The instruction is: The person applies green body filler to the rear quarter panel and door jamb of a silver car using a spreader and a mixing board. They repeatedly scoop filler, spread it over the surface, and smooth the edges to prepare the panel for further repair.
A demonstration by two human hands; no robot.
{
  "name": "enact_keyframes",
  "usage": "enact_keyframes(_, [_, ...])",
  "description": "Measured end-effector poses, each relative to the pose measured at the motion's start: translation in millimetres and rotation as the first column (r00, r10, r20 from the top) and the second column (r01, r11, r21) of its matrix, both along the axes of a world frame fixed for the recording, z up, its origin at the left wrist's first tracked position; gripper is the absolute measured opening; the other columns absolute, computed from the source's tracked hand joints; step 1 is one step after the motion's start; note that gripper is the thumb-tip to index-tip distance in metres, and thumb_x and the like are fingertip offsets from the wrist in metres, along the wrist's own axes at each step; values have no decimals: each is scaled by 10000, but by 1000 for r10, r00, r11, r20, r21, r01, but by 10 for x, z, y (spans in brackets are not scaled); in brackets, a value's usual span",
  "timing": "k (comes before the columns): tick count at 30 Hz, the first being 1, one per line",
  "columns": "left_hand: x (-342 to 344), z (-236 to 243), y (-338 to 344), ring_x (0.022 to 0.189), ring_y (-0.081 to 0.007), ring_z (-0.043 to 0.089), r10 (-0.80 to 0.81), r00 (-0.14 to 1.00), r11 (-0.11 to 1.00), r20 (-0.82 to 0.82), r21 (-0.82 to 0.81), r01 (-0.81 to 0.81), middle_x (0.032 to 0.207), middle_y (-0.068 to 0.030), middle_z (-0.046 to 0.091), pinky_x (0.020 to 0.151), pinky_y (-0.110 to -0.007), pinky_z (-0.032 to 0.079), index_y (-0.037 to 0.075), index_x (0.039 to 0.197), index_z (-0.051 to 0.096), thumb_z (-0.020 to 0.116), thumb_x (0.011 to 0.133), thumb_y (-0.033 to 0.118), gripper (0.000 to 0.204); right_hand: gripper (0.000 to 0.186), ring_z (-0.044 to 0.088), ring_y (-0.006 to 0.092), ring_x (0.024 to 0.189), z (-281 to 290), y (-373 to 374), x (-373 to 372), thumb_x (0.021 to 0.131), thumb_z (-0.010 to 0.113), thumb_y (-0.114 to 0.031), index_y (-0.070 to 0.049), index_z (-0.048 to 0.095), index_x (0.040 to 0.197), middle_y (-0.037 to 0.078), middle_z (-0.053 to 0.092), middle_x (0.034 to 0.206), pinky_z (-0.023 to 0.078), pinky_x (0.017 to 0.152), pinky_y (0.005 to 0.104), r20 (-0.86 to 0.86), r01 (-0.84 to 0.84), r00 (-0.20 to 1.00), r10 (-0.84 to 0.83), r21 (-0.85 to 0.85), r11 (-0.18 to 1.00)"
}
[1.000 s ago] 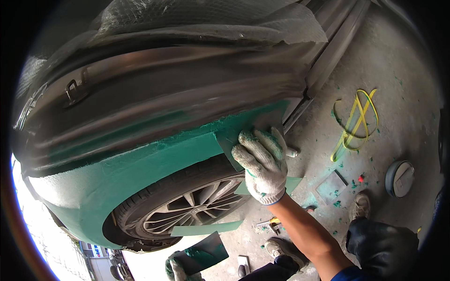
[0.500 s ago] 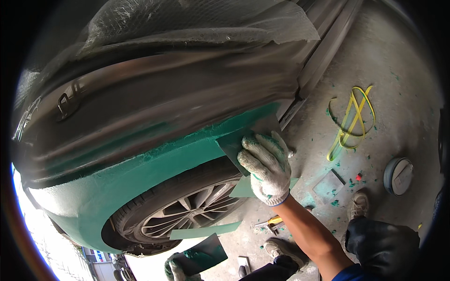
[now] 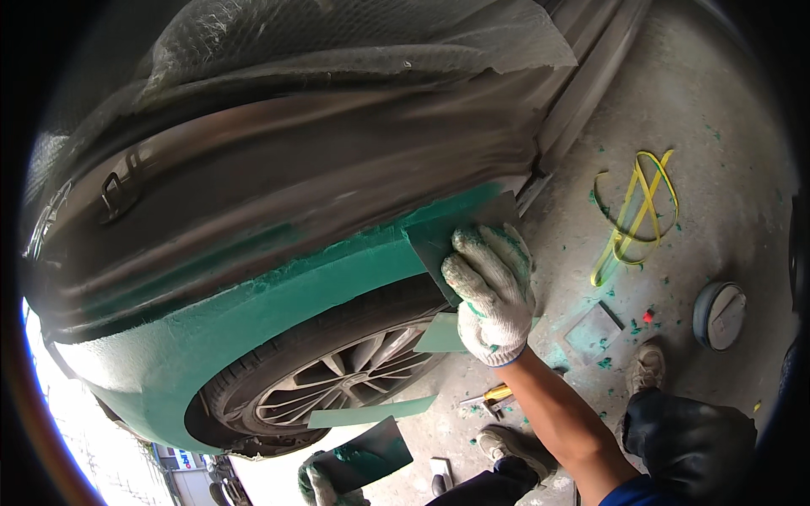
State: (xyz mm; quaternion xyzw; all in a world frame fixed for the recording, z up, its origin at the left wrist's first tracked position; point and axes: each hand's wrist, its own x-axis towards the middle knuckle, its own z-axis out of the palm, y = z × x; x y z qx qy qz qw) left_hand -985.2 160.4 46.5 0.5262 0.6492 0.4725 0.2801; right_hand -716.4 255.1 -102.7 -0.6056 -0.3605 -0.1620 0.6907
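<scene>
My right hand (image 3: 496, 295), in a white knit glove stained green, presses a dark flat spreader (image 3: 432, 251) against the car panel just above the wheel arch. Fresh green filler (image 3: 337, 257) coats this panel (image 3: 160, 358) in a wide band around the arch. Low at the bottom edge, my left hand (image 3: 317, 487), gloved and partly cut off, grips a dark flat plate (image 3: 384, 451) with a smear of green filler on it. Beneath the arch is the wheel (image 3: 350, 384), with pale green strips (image 3: 371, 412) in front of it.
Bubble wrap (image 3: 363, 42) covers the car's upper part. On the floor lie a yellow strap (image 3: 645, 219), a square plate (image 3: 592, 331), a small red cap (image 3: 648, 317), a yellow-handled tool (image 3: 498, 393) and green scraps. A round tin (image 3: 720, 315) stands beyond my shoes (image 3: 646, 367).
My right hand and its spreader have slid a little to the right along the panel. My left hand with the plate has hardly moved.
</scene>
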Motion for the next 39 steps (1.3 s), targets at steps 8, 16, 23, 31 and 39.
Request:
enact_keyframes(8, [6,30,-10,639,-66,523,36,999,999,15,11,-36,862,-24,644,495,-189,377,57,1086,631,557,1018,338,299,389,602,225,1176,-13,-2,-309,764,734,-109,-263,716,1121,-11,670,1262,386,1102,487,17,-50,999,50,-34,998])
enact_keyframes(16, [-29,113,-30,738,-88,562,27,997,998,68,-49,-24,894,-23,633,615,-222,446,58,1135,640,585,1006,344,319,372,605,197,1163,374,189,-209,765,754,-137,-275,735,1110,-40,678,1248,362,1125,465,26,18,999,-20,60,998])
enact_keyframes(23, [-135,58,-65,843,-126,585,26,997,1000,71,-8,-25,1004,-45,634,697,-259,488,57,1167,624,579,1008,358,343,424,600,188,1163,270,-48,-394,741,774,-130,-295,730,1129,-47,675,1240,348,1135,475,21,-23,1000,24,-7,1000])
enact_keyframes(31, [-103,124,-76,856,-135,577,47,999,998,12,-32,-46,1009,-41,622,744,-282,496,49,1187,617,536,1024,398,394,383,587,180,1172,591,124,-342,770,756,-152,-301,733,1122,-60,667,1255,340,1129,476,32,10,999,-10,11,1000])
enact_keyframes(39, [-94,154,-61,908,-165,601,26,994,1000,105,-20,-24,1016,-72,635,790,-304,519,36,1153,627,579,1008,362,360,403,590,145,1159,676,-92,-570,757,804,-169,-336,733,1117,-89,671,1229,313,1139,475,34,-47,998,48,-37,998])
